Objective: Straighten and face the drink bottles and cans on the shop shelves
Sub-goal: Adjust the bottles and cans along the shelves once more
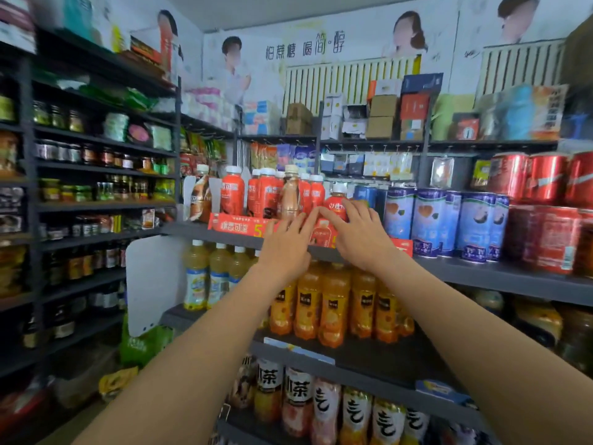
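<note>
Both my hands are raised to the upper drinks shelf. My left hand (285,242) lies with straight fingers over the red cardboard display tray (231,223). My right hand (359,234) reaches past the tray, its fingers touching a small red bottle with a white cap (335,200) that stands at the tray's right end. Behind it stand several red bottles (232,191) and a brown bottle (290,194). Blue cans (426,220) stand just right of my right hand.
Red cans (545,181) are stacked at the far right. Orange juice bottles (333,306) and pale yellow bottles (195,277) fill the shelf below, with tea bottles (298,399) under them. Jars line the dark shelves (96,207) on the left.
</note>
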